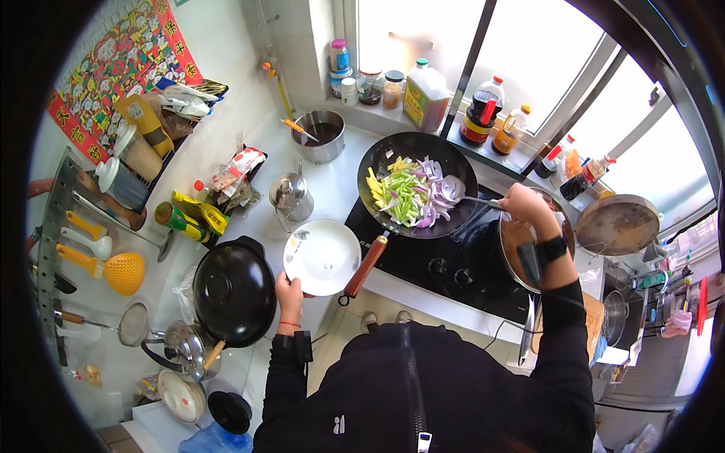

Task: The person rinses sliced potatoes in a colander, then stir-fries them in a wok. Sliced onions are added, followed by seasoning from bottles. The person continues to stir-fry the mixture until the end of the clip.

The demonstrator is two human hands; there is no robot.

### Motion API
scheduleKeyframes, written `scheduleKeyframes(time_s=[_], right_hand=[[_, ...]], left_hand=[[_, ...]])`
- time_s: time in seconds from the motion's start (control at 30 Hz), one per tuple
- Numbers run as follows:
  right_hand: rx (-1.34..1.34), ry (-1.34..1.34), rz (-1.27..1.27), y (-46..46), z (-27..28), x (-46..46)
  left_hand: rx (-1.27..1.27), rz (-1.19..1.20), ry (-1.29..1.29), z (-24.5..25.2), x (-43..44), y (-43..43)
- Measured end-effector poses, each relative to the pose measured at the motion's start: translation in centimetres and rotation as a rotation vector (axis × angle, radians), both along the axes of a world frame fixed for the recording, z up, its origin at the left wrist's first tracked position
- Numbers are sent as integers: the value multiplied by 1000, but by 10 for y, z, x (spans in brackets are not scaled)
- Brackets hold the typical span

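With my left hand [290, 297] I hold a white plate [323, 257] by its near rim; a small green scrap lies on it. My right hand [527, 205] grips the handle of a metal ladle [453, 189], whose bowl rests among the vegetables at the right side of a black wok [416, 229]. Inside the wok lie sliced purple onion [431, 170], cut green pieces [401, 195] and yellow strips [375, 187]. The wok sits over the black gas hob [430, 266], its wooden handle [367, 266] pointing towards me, just right of the plate.
A large pan [512, 243] stands under my right forearm. Left of the wok are a steel pot [331, 150] and a lidded steel jug [291, 198]. A black lidded pot [235, 291] is beside my left hand. Bottles [481, 116] line the windowsill. A knife [527, 331] lies at right.
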State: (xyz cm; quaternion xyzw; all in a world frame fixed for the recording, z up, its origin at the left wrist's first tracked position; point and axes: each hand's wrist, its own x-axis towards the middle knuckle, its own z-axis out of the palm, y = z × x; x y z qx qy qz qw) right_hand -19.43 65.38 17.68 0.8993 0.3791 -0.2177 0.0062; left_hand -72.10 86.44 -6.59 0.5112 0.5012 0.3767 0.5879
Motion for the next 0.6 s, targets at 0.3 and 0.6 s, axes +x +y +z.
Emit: scheduleKeyframes(time_s=[0.3, 0.6], right_hand=[[517, 614, -212, 15, -105, -40], [504, -309, 304, -11, -48, -106]], left_hand=[[-60, 123, -20, -78, -10, -16], [-110, 209, -19, -95, -2, -7]])
